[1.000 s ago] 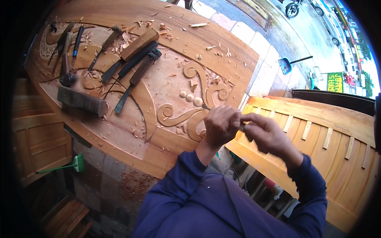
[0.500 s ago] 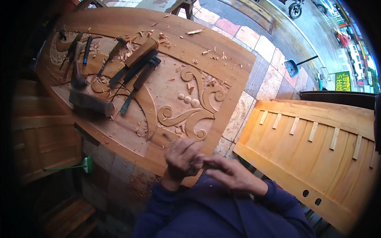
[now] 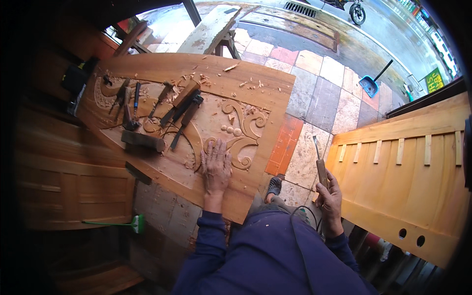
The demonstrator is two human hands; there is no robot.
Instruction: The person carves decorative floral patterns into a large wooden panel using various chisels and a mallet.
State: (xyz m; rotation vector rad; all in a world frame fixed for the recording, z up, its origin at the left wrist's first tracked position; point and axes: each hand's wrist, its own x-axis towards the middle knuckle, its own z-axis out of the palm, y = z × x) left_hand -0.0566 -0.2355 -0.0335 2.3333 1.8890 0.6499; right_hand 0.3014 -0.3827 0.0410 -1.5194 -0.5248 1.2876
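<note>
My left hand [image 3: 216,164] lies flat, fingers stretched, on the lower part of a carved wooden panel [image 3: 278,96], beside its raised scrollwork [image 3: 241,142]. Held off to the right of the panel, my right hand [image 3: 331,200] is closed round the wooden handle of a carving chisel [image 3: 322,173]. The chisel's thin metal blade points up and away from me. On the panel's left half lie several more chisels [image 3: 186,120] and a heavy block-headed mallet [image 3: 142,140]. Curled wood shavings [image 3: 201,80] are scattered over the carving.
A pale wooden door panel [image 3: 393,179] with short slats stands at the right. Tiled floor [image 3: 319,96] stretches beyond, with a blue dustpan [image 3: 368,86]. At the left are a panelled wooden piece [image 3: 81,191] and a green broom [image 3: 137,224]. A plank on a trestle [image 3: 214,32] stands behind.
My hands, together before my body earlier, have parted. The left has moved forward onto the carving; the right has swung out to the right with the chisel. The view has shifted.
</note>
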